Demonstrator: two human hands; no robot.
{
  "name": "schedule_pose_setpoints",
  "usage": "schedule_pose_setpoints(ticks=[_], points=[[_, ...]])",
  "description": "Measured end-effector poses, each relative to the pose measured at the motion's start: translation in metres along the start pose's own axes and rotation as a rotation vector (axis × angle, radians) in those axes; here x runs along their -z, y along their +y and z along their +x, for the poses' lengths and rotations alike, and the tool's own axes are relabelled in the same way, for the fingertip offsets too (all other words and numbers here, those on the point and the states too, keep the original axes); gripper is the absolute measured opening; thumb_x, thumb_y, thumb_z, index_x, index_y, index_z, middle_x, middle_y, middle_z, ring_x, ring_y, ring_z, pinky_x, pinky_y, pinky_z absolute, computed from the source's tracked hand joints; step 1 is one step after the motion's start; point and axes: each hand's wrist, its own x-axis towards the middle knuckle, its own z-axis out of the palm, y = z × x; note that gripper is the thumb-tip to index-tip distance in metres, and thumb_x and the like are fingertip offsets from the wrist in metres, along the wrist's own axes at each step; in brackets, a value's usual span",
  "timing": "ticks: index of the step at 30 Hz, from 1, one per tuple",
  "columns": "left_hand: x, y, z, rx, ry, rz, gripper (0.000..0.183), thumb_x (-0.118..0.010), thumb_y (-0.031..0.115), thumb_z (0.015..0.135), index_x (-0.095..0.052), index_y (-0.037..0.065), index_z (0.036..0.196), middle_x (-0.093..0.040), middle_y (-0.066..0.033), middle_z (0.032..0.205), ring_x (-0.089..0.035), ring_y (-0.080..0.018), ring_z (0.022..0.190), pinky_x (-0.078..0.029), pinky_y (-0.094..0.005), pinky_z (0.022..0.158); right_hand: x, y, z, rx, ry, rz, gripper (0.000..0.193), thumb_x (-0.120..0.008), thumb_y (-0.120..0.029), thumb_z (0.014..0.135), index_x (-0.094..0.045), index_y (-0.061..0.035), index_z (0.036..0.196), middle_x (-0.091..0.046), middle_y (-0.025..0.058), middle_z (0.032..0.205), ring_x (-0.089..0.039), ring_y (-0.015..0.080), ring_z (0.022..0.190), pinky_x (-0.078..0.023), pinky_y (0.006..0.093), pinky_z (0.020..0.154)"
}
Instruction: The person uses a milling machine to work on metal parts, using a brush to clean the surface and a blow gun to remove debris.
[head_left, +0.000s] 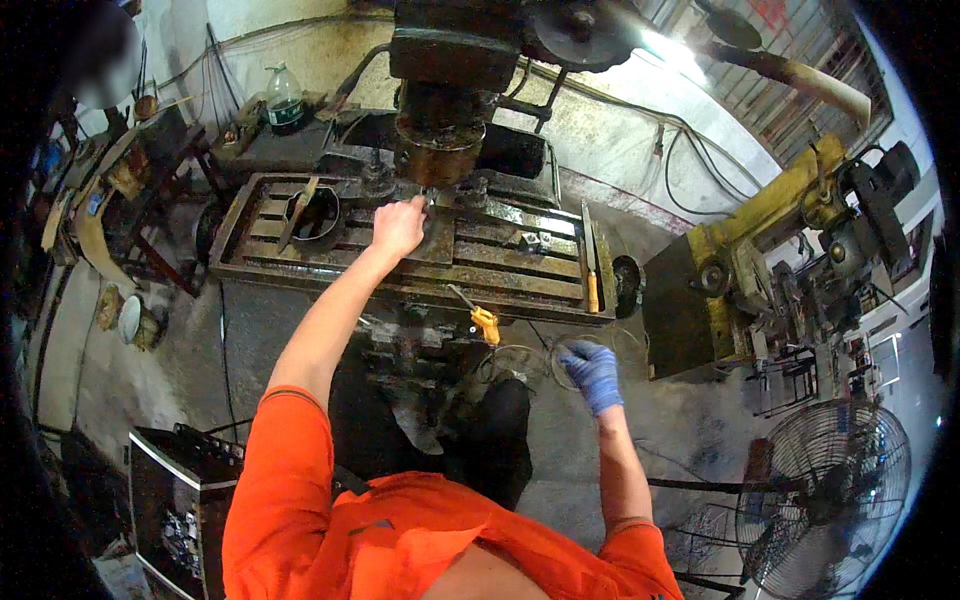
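Observation:
My bare left hand (400, 228) is closed just under the dark machine spindle (440, 150), its fingertips at a small part below the spindle. What they grip is too small to make out. My right hand (590, 372), in a blue glove, hangs off the front right of the slotted machine table (470, 272); its fingers are curled, and whatever may be in them is hidden. Between my hands, a yellow air blow gun (485, 325) hangs at the table's front edge. A small metal block (535, 242) sits on the table to the right of the spindle.
On the table's left stands a dark pot (318, 218) with a flat stick across it. A wooden-handled file (592, 260) lies at the right end. A floor fan (825, 500) is at lower right, a yellow machine (710, 280) beyond, and a bottle (284, 100) at back left.

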Motion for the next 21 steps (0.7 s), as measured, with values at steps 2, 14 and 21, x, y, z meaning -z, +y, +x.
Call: schedule_pose_setpoints(ticks=[2,14,21], points=[[0.0,-0.003,0.004,-0.075,0.046,0.011,0.015,-0.057,0.013,0.071,-0.056,0.004,0.083,-0.06,-0.0156,0.078,-0.061,-0.0303,0.07,-0.047,-0.0419,0.06,0.014,-0.018,0.004,-0.111,0.014,0.098,0.031,-0.069,-0.023,0.072,-0.064,0.0033,0.086,-0.064,0.0113,0.07,-0.058,0.0147,0.058,-0.047,0.0271,0.057],[0.003,-0.002,0.009,-0.14,0.028,0.109,0.023,-0.058,0.005,0.062,-0.057,0.003,0.085,-0.06,-0.0149,0.076,-0.061,-0.0297,0.071,-0.048,-0.0401,0.061,0.031,-0.054,0.0,-0.139,-0.017,0.123,0.028,-0.068,-0.018,0.072,-0.064,0.0032,0.089,-0.065,0.0113,0.077,-0.059,0.0135,0.068,-0.047,0.026,0.063],[0.003,0.001,0.015,0.237,-0.001,-0.006,0.032,-0.063,0.026,0.073,-0.053,0.003,0.094,-0.062,-0.0151,0.079,-0.061,-0.0319,0.073,-0.049,-0.0419,0.063,0.088,-0.079,0.027,0.116,0.158,0.059,0.021,-0.068,-0.012,0.071,-0.065,0.0007,0.087,-0.065,0.0083,0.077,-0.058,0.0115,0.067,-0.047,0.0261,0.065]])
